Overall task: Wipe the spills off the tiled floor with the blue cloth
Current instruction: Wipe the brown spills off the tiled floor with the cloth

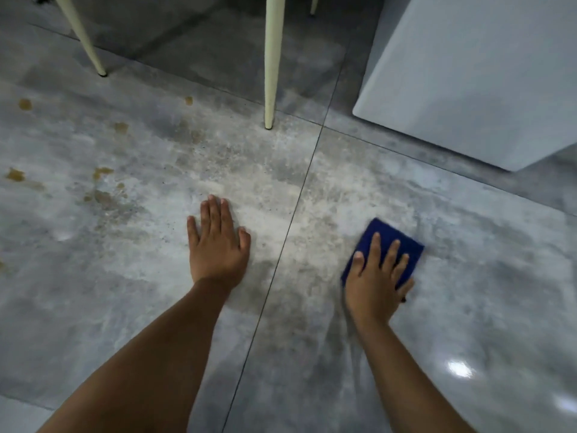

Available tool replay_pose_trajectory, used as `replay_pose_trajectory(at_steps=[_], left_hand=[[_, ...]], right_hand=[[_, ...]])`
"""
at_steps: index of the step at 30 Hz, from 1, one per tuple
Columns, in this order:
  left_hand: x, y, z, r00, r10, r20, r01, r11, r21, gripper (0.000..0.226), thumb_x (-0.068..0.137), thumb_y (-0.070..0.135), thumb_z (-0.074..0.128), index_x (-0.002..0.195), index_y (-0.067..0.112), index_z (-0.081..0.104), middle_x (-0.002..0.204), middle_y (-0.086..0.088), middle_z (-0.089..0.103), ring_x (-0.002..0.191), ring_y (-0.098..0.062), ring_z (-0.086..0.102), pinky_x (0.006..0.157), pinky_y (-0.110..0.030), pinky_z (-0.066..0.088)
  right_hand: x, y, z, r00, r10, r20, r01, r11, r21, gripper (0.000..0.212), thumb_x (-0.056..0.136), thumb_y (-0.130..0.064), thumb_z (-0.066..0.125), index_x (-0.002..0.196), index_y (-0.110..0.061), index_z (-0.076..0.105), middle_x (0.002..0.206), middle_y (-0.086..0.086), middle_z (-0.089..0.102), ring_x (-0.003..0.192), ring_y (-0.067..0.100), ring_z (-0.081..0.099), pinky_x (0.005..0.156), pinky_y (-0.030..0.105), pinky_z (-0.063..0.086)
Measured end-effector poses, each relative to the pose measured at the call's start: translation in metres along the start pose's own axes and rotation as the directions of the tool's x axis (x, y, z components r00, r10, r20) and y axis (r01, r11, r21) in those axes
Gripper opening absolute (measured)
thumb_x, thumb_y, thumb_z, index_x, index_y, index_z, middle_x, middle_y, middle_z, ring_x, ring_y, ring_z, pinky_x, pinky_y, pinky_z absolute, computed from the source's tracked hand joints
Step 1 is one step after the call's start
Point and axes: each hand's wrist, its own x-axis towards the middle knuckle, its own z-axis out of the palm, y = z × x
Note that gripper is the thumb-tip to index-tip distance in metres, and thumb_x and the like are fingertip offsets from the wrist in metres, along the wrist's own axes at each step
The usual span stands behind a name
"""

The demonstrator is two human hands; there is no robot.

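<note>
My right hand (376, 282) presses flat on a folded blue cloth (382, 232) on the grey tiled floor (468, 292), right of a grout line. Wet streaks trail from the cloth toward me. My left hand (217, 245) lies flat on the floor left of that line, fingers together, holding nothing. Brown spill spots (103, 195) dot the tiles at the left, with more brown drops (25, 104) farther back. A pale smeared patch (249, 195) spreads between the hands and beyond them.
Two cream furniture legs stand ahead, one at centre (271, 73) and a slanted one at far left (84, 39). A white box-like cabinet (468, 82) fills the upper right, its corner close to the floor.
</note>
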Motion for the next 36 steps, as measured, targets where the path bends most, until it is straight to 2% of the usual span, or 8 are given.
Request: replay_pose_trajectory(at_steps=[3, 7, 12, 17, 23, 26, 30, 36], left_hand=[[0.0, 0.0, 0.001, 1.0, -0.005, 0.014, 0.005, 1.0, 0.019, 0.066, 0.096, 0.04, 0.016, 0.152, 0.009, 0.002, 0.161, -0.01, -0.001, 0.147, -0.018, -0.007, 0.119, -0.045, -0.004], [-0.001, -0.002, -0.005, 0.997, 0.039, 0.073, -0.039, 0.999, -0.009, 0.065, 0.099, 0.043, 0.014, 0.151, 0.01, -0.005, 0.16, -0.008, -0.009, 0.146, -0.016, -0.014, 0.118, -0.044, -0.009], [-0.052, -0.01, -0.017, 0.958, 0.282, 0.057, -0.282, 0.959, -0.007, 0.065, 0.099, 0.043, 0.018, 0.149, 0.011, -0.005, 0.157, -0.004, -0.011, 0.145, -0.014, -0.016, 0.115, -0.037, -0.019], [-0.097, -0.005, 0.003, 0.961, 0.268, 0.064, -0.267, 0.963, -0.024, 0.064, 0.097, 0.043, 0.016, 0.151, 0.01, 0.009, 0.158, -0.008, 0.004, 0.147, -0.016, -0.005, 0.117, -0.038, -0.012], [-0.093, -0.015, 0.004, 0.935, 0.34, 0.104, -0.342, 0.94, 0.009, 0.064, 0.098, 0.047, 0.01, 0.151, 0.014, 0.0, 0.158, -0.005, -0.004, 0.146, -0.015, -0.012, 0.117, -0.036, -0.011], [-0.105, -0.032, -0.003, 0.907, 0.403, 0.123, -0.412, 0.91, 0.054, 0.061, 0.1, 0.045, 0.012, 0.152, 0.013, 0.006, 0.159, -0.007, 0.004, 0.147, -0.016, -0.006, 0.117, -0.039, -0.005], [-0.129, -0.049, -0.008, 0.929, 0.356, 0.099, -0.359, 0.933, 0.012, 0.06, 0.101, 0.042, 0.016, 0.152, 0.01, 0.014, 0.159, -0.009, 0.011, 0.147, -0.016, -0.002, 0.117, -0.041, -0.002], [-0.136, -0.049, -0.014, 0.968, 0.214, 0.13, -0.214, 0.977, -0.017, 0.065, 0.095, 0.049, 0.004, 0.15, 0.014, 0.0, 0.158, -0.005, -0.004, 0.145, -0.015, -0.014, 0.116, -0.034, -0.015]], right_hand=[[-0.057, -0.026, 0.015, 0.991, -0.133, 0.017, 0.133, 0.991, -0.005, 0.055, 0.098, -0.047, 0.023, 0.151, -0.031, 0.023, 0.158, 0.008, 0.018, 0.145, 0.034, 0.016, 0.111, 0.062, 0.012], [-0.026, -0.04, 0.009, 0.922, -0.372, 0.11, 0.378, 0.925, -0.038, 0.055, 0.099, -0.051, 0.018, 0.152, -0.037, 0.009, 0.161, 0.0, -0.001, 0.147, 0.027, -0.005, 0.115, 0.055, -0.005], [-0.005, 0.036, -0.008, 0.994, -0.102, 0.028, 0.103, 0.994, -0.039, 0.056, 0.1, -0.05, 0.02, 0.152, -0.037, 0.005, 0.162, 0.001, -0.003, 0.147, 0.025, -0.006, 0.116, 0.056, -0.001], [-0.087, 0.053, 0.006, 1.0, 0.016, -0.008, -0.016, 1.0, -0.01, 0.054, 0.1, -0.047, 0.022, 0.151, -0.031, 0.013, 0.159, 0.009, 0.014, 0.146, 0.033, 0.01, 0.113, 0.062, 0.007], [-0.072, 0.011, 0.009, 0.96, -0.247, 0.129, 0.257, 0.964, -0.065, 0.055, 0.1, -0.051, 0.012, 0.151, -0.037, -0.003, 0.16, 0.0, -0.011, 0.147, 0.026, -0.012, 0.114, 0.057, -0.006], [-0.047, 0.018, -0.002, 0.971, -0.191, 0.142, 0.201, 0.978, -0.06, 0.056, 0.099, -0.053, 0.013, 0.151, -0.039, -0.006, 0.159, -0.004, -0.017, 0.146, 0.022, -0.018, 0.116, 0.055, -0.006], [-0.101, 0.026, 0.008, 0.991, -0.097, 0.089, 0.099, 0.995, -0.024, 0.057, 0.099, -0.05, 0.014, 0.15, -0.035, -0.008, 0.161, 0.004, -0.01, 0.146, 0.027, -0.012, 0.115, 0.059, -0.001], [-0.147, -0.03, 0.026, 0.897, -0.411, 0.165, 0.417, 0.909, -0.005, 0.056, 0.097, -0.05, 0.02, 0.15, -0.031, 0.023, 0.158, 0.006, 0.016, 0.145, 0.032, 0.011, 0.111, 0.061, 0.007]])
